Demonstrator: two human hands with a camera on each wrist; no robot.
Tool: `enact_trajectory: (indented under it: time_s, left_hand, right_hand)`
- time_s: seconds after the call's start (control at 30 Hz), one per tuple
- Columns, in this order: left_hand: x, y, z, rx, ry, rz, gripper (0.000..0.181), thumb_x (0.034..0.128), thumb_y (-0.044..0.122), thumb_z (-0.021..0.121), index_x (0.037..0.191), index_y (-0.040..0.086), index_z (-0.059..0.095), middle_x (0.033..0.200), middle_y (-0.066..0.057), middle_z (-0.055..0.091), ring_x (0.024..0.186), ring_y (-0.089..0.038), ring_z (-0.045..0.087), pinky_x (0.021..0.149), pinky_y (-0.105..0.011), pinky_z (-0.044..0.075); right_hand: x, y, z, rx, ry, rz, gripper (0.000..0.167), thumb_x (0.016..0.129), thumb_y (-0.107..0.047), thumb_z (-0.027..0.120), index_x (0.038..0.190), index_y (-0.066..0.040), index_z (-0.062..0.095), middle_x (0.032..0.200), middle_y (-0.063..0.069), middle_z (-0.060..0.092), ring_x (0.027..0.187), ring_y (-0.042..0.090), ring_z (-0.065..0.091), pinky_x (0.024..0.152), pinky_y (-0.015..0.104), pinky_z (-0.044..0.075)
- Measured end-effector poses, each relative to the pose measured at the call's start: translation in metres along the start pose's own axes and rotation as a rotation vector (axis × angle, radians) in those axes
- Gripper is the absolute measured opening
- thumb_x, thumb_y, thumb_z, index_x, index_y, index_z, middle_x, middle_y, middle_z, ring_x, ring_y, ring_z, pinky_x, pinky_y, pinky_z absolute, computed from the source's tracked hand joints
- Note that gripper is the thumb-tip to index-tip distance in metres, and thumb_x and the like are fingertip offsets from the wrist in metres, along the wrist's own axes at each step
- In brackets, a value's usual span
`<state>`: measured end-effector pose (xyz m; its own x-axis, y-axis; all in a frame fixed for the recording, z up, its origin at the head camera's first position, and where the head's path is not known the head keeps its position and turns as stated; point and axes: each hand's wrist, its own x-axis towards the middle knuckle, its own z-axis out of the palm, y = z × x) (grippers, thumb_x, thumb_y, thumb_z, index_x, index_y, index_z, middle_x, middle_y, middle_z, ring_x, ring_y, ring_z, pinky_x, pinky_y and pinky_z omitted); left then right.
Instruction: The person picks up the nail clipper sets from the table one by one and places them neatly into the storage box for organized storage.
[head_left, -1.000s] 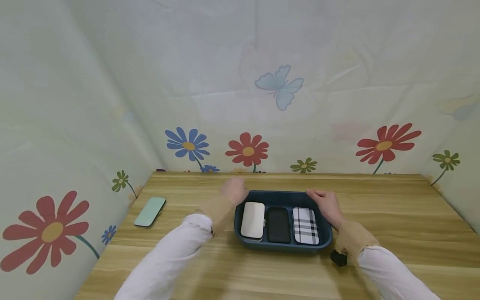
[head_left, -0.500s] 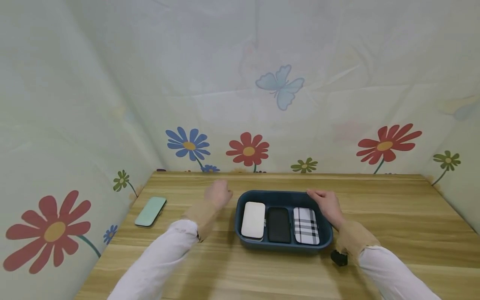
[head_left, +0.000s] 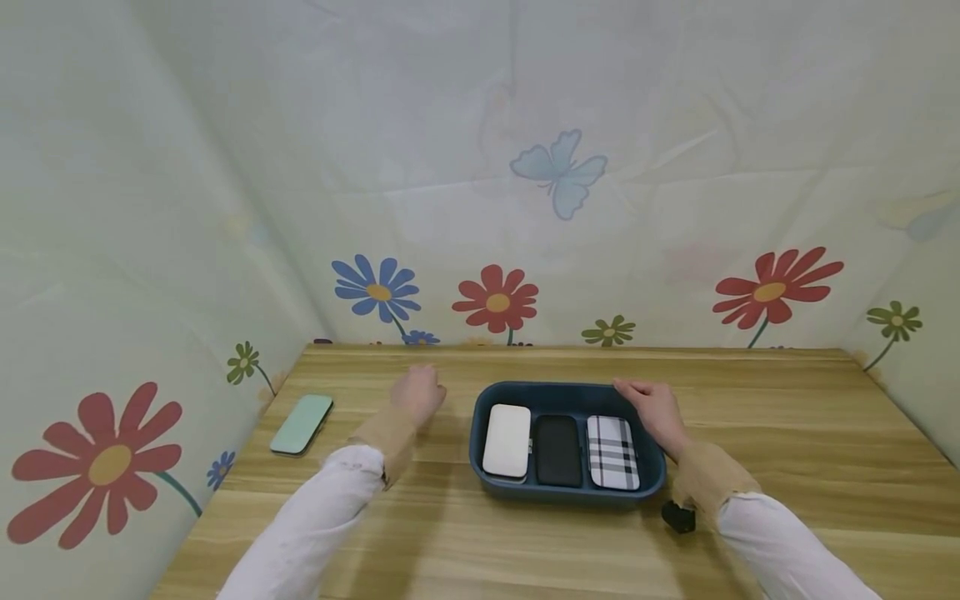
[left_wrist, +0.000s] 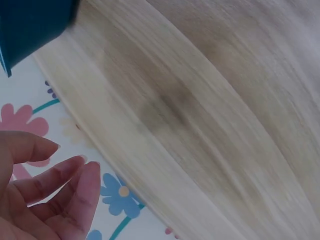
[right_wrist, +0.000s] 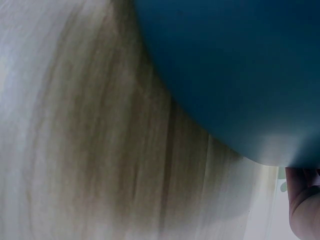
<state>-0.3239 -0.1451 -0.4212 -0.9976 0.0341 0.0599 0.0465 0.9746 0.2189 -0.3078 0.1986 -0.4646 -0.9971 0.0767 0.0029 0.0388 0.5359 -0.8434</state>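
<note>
A dark blue oblong plastic bin (head_left: 551,493) stands on the table. Three flat cases lie side by side in it: a white one (head_left: 507,442) with a small metal clasp, a black one (head_left: 558,450) and a black-and-white plaid one (head_left: 613,452). My right hand (head_left: 656,415) grips the bin's rim at its far right corner; in the right wrist view only part of that hand (right_wrist: 306,215) shows beside the bin wall. To the bin's left, my left hand (left_wrist: 55,195) hovers over the table with loosely bent fingers, holding nothing.
A mint-green flat case (head_left: 302,425) lies on the left part of the wooden table (head_left: 810,450). A white flower-printed sheet (head_left: 420,192) hangs behind the table and along its sides. Something small and black (head_left: 678,517) is at my right wrist.
My left hand has moved left, away from the bin's far left corner. The right hand stays at the rim, and the bin and cases have not moved.
</note>
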Motion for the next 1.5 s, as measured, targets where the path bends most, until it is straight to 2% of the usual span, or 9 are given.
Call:
enact_trajectory:
  time_s: [0.13,0.3,0.43,0.57,0.73,0.97,1.07,1.3,1.5]
  left_hand:
    - [-0.002,-0.01,0.001,-0.001,-0.001,-0.008,0.018,0.0788,0.011,0.053,0.062,0.006,0.054,0.07,-0.009,0.06,0.055,-0.018,0.051,0.044,-0.029,0.041]
    - [-0.002,-0.026,0.005,0.027,0.027,-0.049,0.02,0.0768,0.01,0.055,0.058,0.007,0.053,0.07,-0.009,0.06,0.056,-0.019,0.052,0.043,-0.029,0.041]
    - [-0.001,-0.033,0.004,0.021,0.049,-0.076,0.014,0.0764,0.011,0.055,0.064,0.004,0.058,0.074,-0.012,0.061,0.06,-0.022,0.055,0.046,-0.032,0.045]
    - [-0.002,-0.037,0.002,0.031,0.06,-0.071,0.013,0.0769,0.012,0.055,0.077,0.001,0.063,0.082,-0.016,0.059,0.068,-0.027,0.057,0.052,-0.037,0.048]
    - [-0.002,-0.046,0.003,0.074,0.062,-0.064,0.022,0.0806,0.016,0.054,0.095,0.001,0.062,0.092,-0.016,0.057,0.08,-0.028,0.056,0.061,-0.041,0.05]
    - [-0.005,-0.067,0.006,0.114,0.077,-0.067,0.04,0.0839,0.022,0.052,0.113,-0.006,0.049,0.109,-0.022,0.052,0.099,-0.034,0.05,0.072,-0.043,0.05]
    - [-0.008,-0.075,0.007,0.131,0.09,-0.087,0.047,0.0843,0.027,0.053,0.115,-0.008,0.046,0.113,-0.024,0.049,0.104,-0.037,0.047,0.074,-0.047,0.048]
    - [-0.012,-0.09,0.008,0.158,0.137,-0.121,0.046,0.084,0.029,0.055,0.109,-0.008,0.049,0.107,-0.025,0.052,0.101,-0.038,0.047,0.069,-0.048,0.048]
    - [-0.011,-0.104,0.011,0.168,0.109,-0.143,0.047,0.0858,0.03,0.053,0.113,-0.008,0.046,0.106,-0.024,0.05,0.1,-0.037,0.046,0.064,-0.045,0.048]
  right_hand:
    - [0.001,0.002,0.0,0.002,-0.005,0.007,0.058,0.088,-0.046,0.046,0.12,0.002,0.053,0.124,0.021,0.049,0.12,0.035,0.041,0.098,0.048,0.033]
    - [0.0,0.002,-0.001,0.002,-0.007,0.003,0.059,0.087,-0.047,0.046,0.12,0.002,0.052,0.125,0.021,0.049,0.121,0.035,0.041,0.098,0.048,0.033]
    - [0.0,0.001,-0.003,0.004,-0.007,0.005,0.059,0.088,-0.046,0.046,0.121,0.002,0.051,0.126,0.021,0.048,0.121,0.035,0.04,0.099,0.049,0.033]
    - [-0.001,0.001,-0.003,0.001,-0.016,0.014,0.059,0.088,-0.046,0.045,0.122,0.002,0.05,0.127,0.021,0.047,0.122,0.035,0.039,0.099,0.049,0.032]
    - [-0.002,0.003,-0.002,0.008,-0.022,0.005,0.057,0.088,-0.045,0.045,0.121,0.002,0.051,0.126,0.021,0.048,0.121,0.035,0.04,0.099,0.049,0.032]
    - [-0.001,0.004,-0.001,0.016,-0.028,-0.009,0.062,0.087,-0.049,0.045,0.121,0.001,0.052,0.126,0.02,0.049,0.121,0.035,0.041,0.098,0.049,0.033]
    - [-0.001,0.003,-0.001,0.018,-0.031,-0.011,0.06,0.087,-0.048,0.045,0.121,0.001,0.052,0.126,0.02,0.049,0.121,0.035,0.041,0.098,0.049,0.033]
    - [-0.002,0.0,-0.002,0.03,-0.031,-0.008,0.058,0.088,-0.045,0.046,0.122,0.001,0.051,0.126,0.02,0.048,0.121,0.035,0.04,0.099,0.05,0.032]
    - [-0.002,0.0,-0.002,0.031,-0.032,-0.014,0.063,0.086,-0.051,0.045,0.122,0.002,0.051,0.126,0.021,0.048,0.121,0.035,0.04,0.099,0.049,0.033]
